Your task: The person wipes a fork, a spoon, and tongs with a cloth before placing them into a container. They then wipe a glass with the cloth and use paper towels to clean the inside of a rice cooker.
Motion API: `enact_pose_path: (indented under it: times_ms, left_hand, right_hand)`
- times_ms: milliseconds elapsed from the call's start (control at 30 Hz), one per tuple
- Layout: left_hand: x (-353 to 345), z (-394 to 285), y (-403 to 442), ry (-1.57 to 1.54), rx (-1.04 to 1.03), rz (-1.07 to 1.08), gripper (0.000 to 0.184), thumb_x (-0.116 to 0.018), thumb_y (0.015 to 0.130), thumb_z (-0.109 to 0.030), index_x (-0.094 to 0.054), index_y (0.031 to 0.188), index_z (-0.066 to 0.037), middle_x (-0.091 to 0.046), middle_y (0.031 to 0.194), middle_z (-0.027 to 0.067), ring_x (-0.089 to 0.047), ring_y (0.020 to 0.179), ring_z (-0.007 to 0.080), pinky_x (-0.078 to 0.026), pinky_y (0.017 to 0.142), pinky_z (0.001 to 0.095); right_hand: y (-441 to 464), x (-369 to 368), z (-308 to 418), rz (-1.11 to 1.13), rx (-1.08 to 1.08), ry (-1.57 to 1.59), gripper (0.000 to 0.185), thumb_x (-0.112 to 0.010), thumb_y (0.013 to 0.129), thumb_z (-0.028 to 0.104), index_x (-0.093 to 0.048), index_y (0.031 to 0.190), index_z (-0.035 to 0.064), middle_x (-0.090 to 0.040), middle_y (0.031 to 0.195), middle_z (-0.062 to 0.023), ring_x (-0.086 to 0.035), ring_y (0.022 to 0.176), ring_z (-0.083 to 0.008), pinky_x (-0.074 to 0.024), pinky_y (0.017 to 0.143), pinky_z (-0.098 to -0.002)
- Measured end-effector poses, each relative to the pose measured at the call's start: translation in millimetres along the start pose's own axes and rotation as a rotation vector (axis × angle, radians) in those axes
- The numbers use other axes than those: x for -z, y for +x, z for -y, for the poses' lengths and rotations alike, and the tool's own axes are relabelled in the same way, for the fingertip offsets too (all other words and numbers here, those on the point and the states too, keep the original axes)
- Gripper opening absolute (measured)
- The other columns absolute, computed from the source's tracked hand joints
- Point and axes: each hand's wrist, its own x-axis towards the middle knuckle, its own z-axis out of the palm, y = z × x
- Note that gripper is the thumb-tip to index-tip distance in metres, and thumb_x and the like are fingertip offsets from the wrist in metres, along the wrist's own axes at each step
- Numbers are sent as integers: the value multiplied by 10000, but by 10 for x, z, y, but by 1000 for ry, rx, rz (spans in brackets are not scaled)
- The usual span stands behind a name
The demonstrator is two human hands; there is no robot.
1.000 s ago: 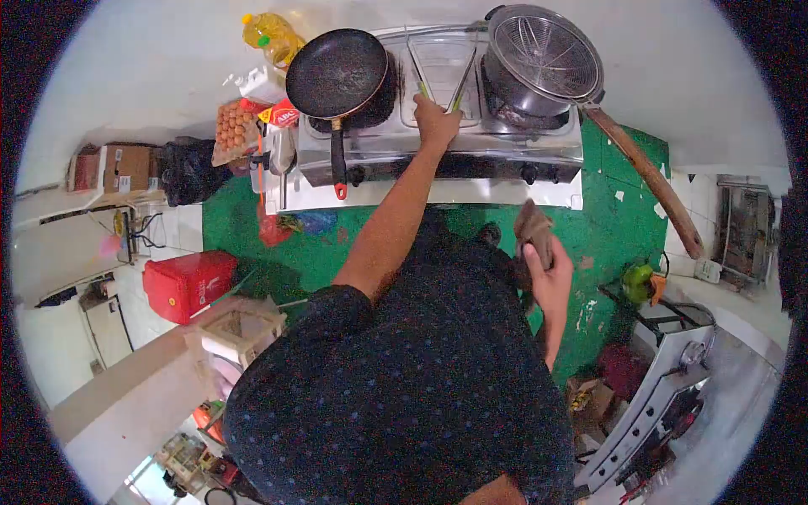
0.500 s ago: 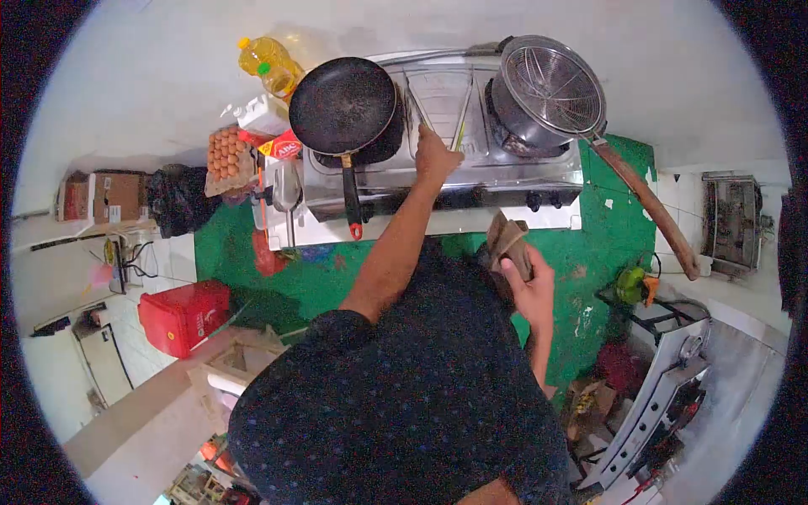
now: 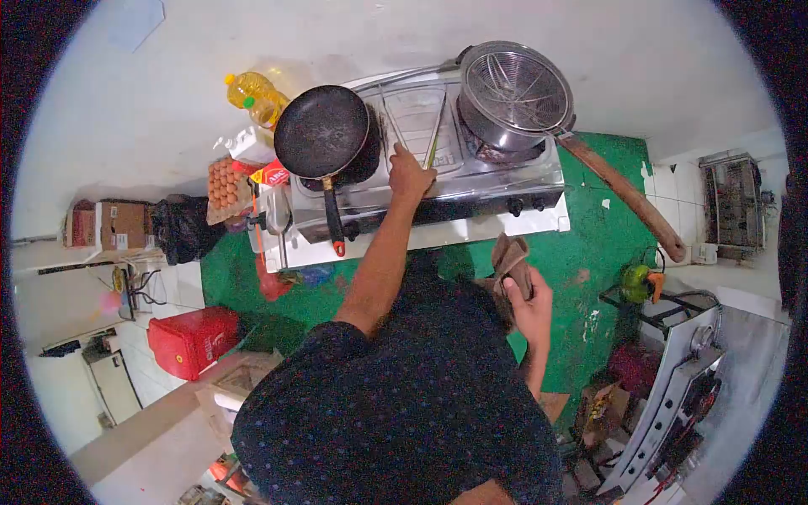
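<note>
White wall (image 3: pixel 379 34) and green floor (image 3: pixel 606 244) surround a two-burner stove (image 3: pixel 497 183), which stretches beneath and beyond the fingers of the left hand (image 3: pixel 411 178). Far left of those fingers, well apart, is a red box (image 3: pixel 189 341) whose pale lettering is too small to read. Beyond and right of them, a pot (image 3: pixel 492 133) sits on one burner; a round wire strainer (image 3: pixel 526 88) covers its mouth, hiding the contents, and its wooden handle (image 3: pixel 627 194) slants right and back toward the wearer. Just left of the fingers, a black frying pan (image 3: pixel 320 130) shows a worn interior, its handle pointing at the wearer. Farther left, an egg tray (image 3: pixel 244 200) carries rows of brown eggs (image 3: pixel 223 185), and two bottles (image 3: pixel 252 91) of yellow liquid have yellow and green caps.

Thumb and fingers are clamped on the near ends of the tongs (image 3: pixel 438 130), whose arms spread in a V, long axis running toward the wall. Nearer the wearer, the right hand (image 3: pixel 530 305) pinches a folded brown cloth (image 3: pixel 512 261), which extends past the fingertips toward the stove. Left of the pan handle, a red packet (image 3: pixel 271 174) reads "ABC".
</note>
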Motion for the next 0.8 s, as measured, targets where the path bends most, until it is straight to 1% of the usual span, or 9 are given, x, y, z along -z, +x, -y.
enact_pose_path:
  times_ms: [100,200,300,367,433,500,667,767,800]
  left_hand:
    - [62,-145,-230,65,8,-91,1097,-845,664,-347,-184,1426,86,-524,1180,286,-588,1062,452,-512,910,483]
    - [254,-334,-555,94,-95,-168,1075,-810,711,-417,-221,1449,97,-530,1209,281,-579,1093,429,-494,937,481]
    - [-8,-306,-764,-100,-336,75,871,-752,790,-443,-387,1403,56,-552,1226,254,-581,1123,357,-493,945,436]
    - [-90,-551,-1072,-524,-353,721,606,-654,900,-415,-514,1325,-7,-621,1170,168,-605,1078,249,-487,921,388]
    - [-408,-720,-1509,-703,-699,880,486,-571,965,-391,-542,1293,-34,-662,1016,122,-612,1003,188,-493,886,350]
    - [-158,-1172,-1986,-573,-516,1187,466,-548,972,-419,-602,1206,-20,-662,925,123,-623,952,174,-506,852,364]
    - [-616,-1479,-2241,-452,-754,802,396,-525,980,-358,-649,1042,14,-667,877,169,-649,861,274,-508,808,391]
    - [-925,-1779,-2413,-457,-816,649,387,-515,979,-329,-643,1001,35,-667,891,188,-644,837,329,-502,785,406]
    - [-1019,-1899,-2472,-478,-803,635,388,-511,979,-324,-639,994,42,-666,896,193,-641,829,346,-500,778,411]
  right_hand:
    - [-23,157,-77,1,-22,-21,328,-685,877,175,-619,1120,-35,-686,922,-112,-598,841,-141,-496,780,-319]
    - [13,265,-208,1,-5,0,329,-660,903,214,-620,1121,-29,-685,908,-123,-608,827,-154,-497,767,-327]
    - [46,327,-220,-18,49,67,307,-584,959,255,-621,1089,-20,-677,874,-150,-629,779,-191,-499,722,-346]
    - [113,365,-339,-12,108,63,305,-516,995,259,-621,1060,-20,-660,837,-159,-622,743,-202,-493,693,-356]
    - [143,449,-417,5,85,15,313,-474,1009,255,-616,1039,-22,-649,826,-171,-618,735,-219,-488,683,-363]
    - [161,572,-482,-47,96,-11,314,-452,1016,248,-611,1019,-24,-639,813,-176,-615,729,-235,-484,676,-369]
    - [76,1019,-829,-186,61,-28,281,-480,1013,239,-598,1006,-16,-606,810,-119,-552,732,-182,-461,685,-345]
    - [-54,1246,-839,-269,46,45,340,-538,970,277,-543,1151,-10,-624,976,-189,-613,896,-292,-474,806,-394]
    - [-99,1368,-915,-248,6,87,469,-618,922,273,-470,1283,12,-587,1117,-200,-580,1028,-316,-443,919,-402]
